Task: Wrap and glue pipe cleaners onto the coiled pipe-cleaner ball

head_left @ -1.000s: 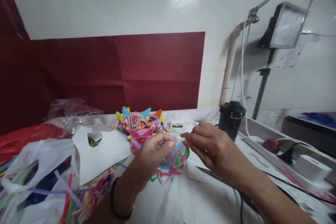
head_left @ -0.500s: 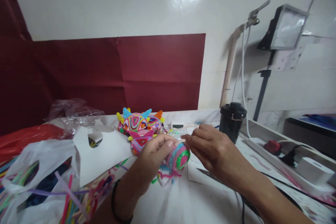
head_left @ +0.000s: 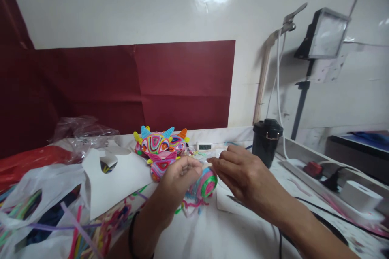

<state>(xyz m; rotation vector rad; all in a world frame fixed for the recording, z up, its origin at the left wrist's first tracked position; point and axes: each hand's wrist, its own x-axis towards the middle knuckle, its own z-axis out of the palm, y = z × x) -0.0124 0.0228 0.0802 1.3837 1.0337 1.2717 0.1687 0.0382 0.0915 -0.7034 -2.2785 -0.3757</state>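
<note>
A round coiled piece of fuzzy pipe cleaner in pink, green and blue is in front of me, with loose pink and green ends below it. My left hand is closed on its left side, thumb and fingers pinched together. My right hand is to the right, fingertips pinched at a small pale strip just above the coil. That strip lies between both hands' fingertips; its kind is unclear. A pointed dark blade shows under my right wrist, the rest hidden.
Behind my left hand stand colourful horned pipe-cleaner heads. White cut card and plastic bags with pipe cleaners lie left. A small digital display is at the back. Right are a black lidded cup, a power strip and cables.
The whole view has shifted slightly. My fingertips have moved a little around the pale strip, and the coil is tucked slightly more behind my left hand. Both hands keep their pinches.
</note>
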